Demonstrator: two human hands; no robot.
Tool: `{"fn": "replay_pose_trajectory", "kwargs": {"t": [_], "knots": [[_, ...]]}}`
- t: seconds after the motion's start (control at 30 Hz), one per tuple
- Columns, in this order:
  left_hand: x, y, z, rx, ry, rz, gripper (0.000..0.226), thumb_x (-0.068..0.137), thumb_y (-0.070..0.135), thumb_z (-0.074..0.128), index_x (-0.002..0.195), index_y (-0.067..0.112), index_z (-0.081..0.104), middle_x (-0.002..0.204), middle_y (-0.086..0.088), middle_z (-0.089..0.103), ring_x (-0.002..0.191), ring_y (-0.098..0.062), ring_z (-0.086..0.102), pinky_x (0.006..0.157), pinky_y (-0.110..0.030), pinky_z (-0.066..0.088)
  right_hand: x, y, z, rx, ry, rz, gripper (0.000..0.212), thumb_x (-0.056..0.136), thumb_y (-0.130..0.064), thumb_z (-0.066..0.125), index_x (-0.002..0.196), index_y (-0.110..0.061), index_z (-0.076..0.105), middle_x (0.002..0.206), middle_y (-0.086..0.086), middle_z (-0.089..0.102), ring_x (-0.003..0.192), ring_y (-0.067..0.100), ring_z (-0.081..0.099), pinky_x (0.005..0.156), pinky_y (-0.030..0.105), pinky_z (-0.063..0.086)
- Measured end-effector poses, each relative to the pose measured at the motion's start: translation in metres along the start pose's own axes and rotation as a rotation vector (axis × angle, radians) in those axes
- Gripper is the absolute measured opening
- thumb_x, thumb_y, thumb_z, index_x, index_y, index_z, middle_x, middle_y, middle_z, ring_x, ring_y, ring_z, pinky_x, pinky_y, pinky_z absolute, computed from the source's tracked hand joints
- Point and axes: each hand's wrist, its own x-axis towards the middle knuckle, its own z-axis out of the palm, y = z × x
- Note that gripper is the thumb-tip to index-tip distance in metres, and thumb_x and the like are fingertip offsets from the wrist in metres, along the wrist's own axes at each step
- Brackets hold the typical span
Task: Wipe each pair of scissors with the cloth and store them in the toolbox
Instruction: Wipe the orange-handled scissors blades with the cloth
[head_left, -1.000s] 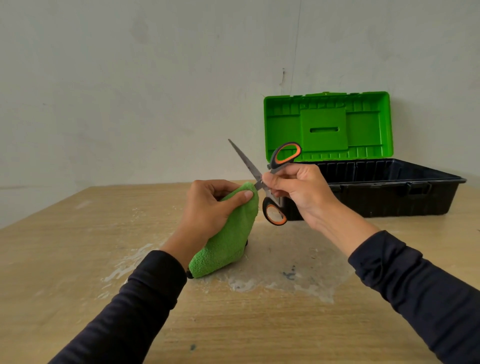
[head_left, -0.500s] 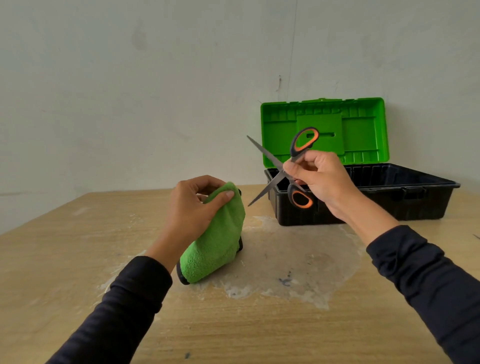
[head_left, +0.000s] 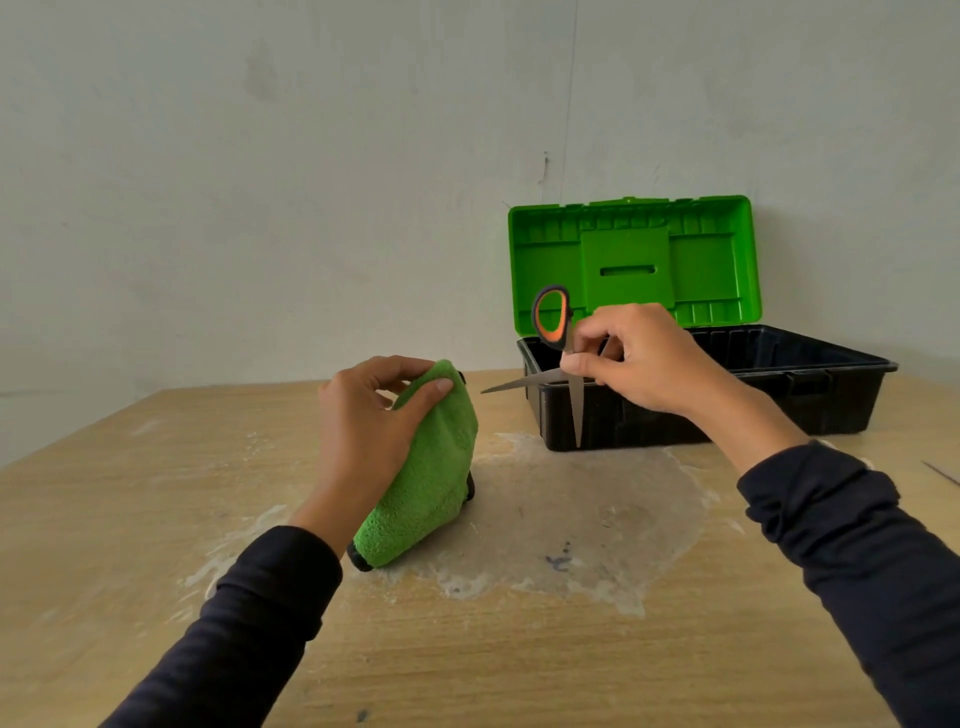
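Your wooden surface (head_left: 156, 519) carries the open toolbox (head_left: 727, 405) at the back — a pale dried stain (head_left: 571, 519) before it.

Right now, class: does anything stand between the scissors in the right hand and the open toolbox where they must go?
Nothing visible does. The right hand holds the scissors, blades spread, at the front left corner of the toolbox, whose lid stands open. The cloth, gripped by the left hand, lies off to the left.

One scissors (head_left: 563, 364), one cloth (head_left: 426, 483), one toolbox (head_left: 727, 395), two hands.
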Motion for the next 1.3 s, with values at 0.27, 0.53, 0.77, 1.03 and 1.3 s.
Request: {"fn": "replay_pose_trajectory", "kwargs": {"t": [0.27,0.53,0.77,1.03,1.3], "knots": [[-0.006,0.0,0.008,0.047,-0.172,0.106,0.016,0.066,0.032,0.079,0.08,0.03,0.073,0.08,0.016,0.071,0.073,-0.002,0.06,0.067,-0.023,0.044,-0.001,-0.022,0.009,0.065,-0.109,-0.123,0.01,0.077,-0.028,0.072,0.08,-0.019,0.075,0.073,-0.01,0.066,0.068,0.007,0.059,0.069,0.038,0.053],[-0.004,0.004,0.005,0.069,-0.151,0.1,0.015,0.067,0.027,0.08,0.081,0.027,0.074,0.077,0.017,0.069,0.068,0.004,0.058,0.058,-0.008,0.04,0.001,-0.022,-0.005,0.022,-0.103,-0.156,0.008,0.074,-0.027,0.075,0.078,-0.021,0.075,0.067,-0.01,0.068,0.06,0.003,0.057,0.06,0.028,0.049],[-0.004,0.007,0.006,0.048,-0.184,0.062,0.014,0.066,0.027,0.08,0.079,0.027,0.074,0.072,0.018,0.069,0.061,0.007,0.055,0.055,-0.006,0.039,0.0,-0.021,-0.008,0.033,-0.077,-0.151,0.008,0.072,-0.027,0.076,0.078,-0.022,0.076,0.066,-0.011,0.068,0.059,0.002,0.058,0.06,0.026,0.049],[-0.012,0.013,0.016,-0.014,-0.289,0.078,0.014,0.072,0.026,0.075,0.076,0.038,0.07,0.069,0.026,0.068,0.069,0.007,0.063,0.067,-0.008,0.044,-0.002,-0.035,0.021,0.069,-0.074,-0.24,0.005,0.072,-0.021,0.078,0.075,-0.017,0.076,0.068,-0.005,0.071,0.062,0.003,0.062,0.063,0.024,0.052],[-0.007,0.012,0.01,0.073,-0.483,0.022,0.012,0.075,0.028,0.074,0.087,0.026,0.075,0.081,0.013,0.073,0.074,0.001,0.062,0.072,-0.019,0.043,-0.004,-0.035,0.02,0.172,-0.101,-0.154,0.008,0.073,-0.014,0.077,0.071,-0.008,0.072,0.07,0.001,0.07,0.066,0.005,0.062,0.057,0.007,0.043]]}}
